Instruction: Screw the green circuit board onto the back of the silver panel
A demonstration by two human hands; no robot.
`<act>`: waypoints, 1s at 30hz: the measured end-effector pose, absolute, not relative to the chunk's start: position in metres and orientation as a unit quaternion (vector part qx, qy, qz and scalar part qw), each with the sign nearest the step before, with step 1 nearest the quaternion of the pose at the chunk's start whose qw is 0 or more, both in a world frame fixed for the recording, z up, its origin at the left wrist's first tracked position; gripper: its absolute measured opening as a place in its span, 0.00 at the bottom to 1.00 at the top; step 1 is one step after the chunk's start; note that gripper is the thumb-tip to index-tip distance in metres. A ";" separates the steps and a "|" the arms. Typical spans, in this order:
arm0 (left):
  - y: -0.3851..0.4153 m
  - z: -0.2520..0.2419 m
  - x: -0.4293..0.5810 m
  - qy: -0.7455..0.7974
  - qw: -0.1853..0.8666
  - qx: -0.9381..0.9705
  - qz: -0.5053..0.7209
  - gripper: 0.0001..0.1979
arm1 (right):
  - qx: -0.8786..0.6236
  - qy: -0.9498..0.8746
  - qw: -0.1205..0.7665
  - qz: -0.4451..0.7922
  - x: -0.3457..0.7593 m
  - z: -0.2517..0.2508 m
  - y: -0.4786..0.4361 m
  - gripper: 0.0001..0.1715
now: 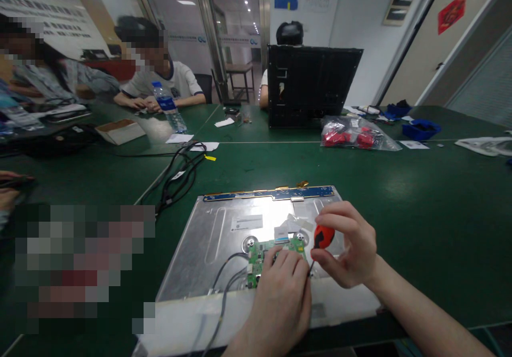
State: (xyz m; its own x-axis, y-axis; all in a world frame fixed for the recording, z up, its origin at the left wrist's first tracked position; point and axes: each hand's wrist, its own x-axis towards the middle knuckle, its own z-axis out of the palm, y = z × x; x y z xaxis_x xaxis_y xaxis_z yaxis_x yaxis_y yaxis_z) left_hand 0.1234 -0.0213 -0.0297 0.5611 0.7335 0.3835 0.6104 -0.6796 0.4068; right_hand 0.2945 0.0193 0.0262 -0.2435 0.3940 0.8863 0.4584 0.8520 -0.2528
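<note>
A silver metal panel [224, 234] lies flat on the green table [420, 208] in front of me, with a blue strip along its far edge. A small green circuit board [260, 253] sits on it, with grey cables running off toward me. My left hand [280, 298] rests on the board, fingers together and pressing down. My right hand [348, 245] is closed round the red and black handle of a screwdriver [322, 237], whose tip points down at the board's right edge.
A black monitor back [312, 85] stands upright across the table. Beside it lie a clear bag of red parts [352, 133] and blue trays [422, 129]. Black cables [180, 176], a water bottle [168, 106] and a cardboard box [120, 130] are left. Other people sit at the far side.
</note>
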 end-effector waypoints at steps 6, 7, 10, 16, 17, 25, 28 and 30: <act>-0.022 -0.029 0.123 0.383 0.126 0.876 0.266 0.09 | -0.282 -0.785 0.549 -0.058 0.293 0.026 0.019 0.21; -0.022 -0.030 0.123 0.382 0.128 0.876 0.264 0.08 | -0.283 -0.783 0.551 -0.060 0.293 0.026 0.019 0.21; -0.021 -0.031 0.123 0.382 0.132 0.877 0.259 0.08 | -0.279 -0.781 0.556 -0.054 0.293 0.028 0.018 0.23; -0.021 -0.031 0.124 0.380 0.125 0.879 0.260 0.08 | -0.252 -0.799 0.546 -0.018 0.293 0.032 0.017 0.26; -0.021 -0.031 0.123 0.379 0.124 0.879 0.263 0.08 | -0.244 -0.800 0.548 -0.014 0.293 0.032 0.017 0.26; -0.022 -0.032 0.123 0.381 0.125 0.877 0.264 0.09 | -0.261 -0.780 0.569 0.014 0.293 0.022 0.019 0.25; -0.022 -0.032 0.123 0.382 0.124 0.878 0.261 0.09 | -0.278 -0.777 0.565 0.022 0.294 0.019 0.017 0.27; -0.022 -0.032 0.124 0.382 0.125 0.877 0.262 0.09 | -0.277 -0.780 0.561 0.030 0.294 0.018 0.017 0.27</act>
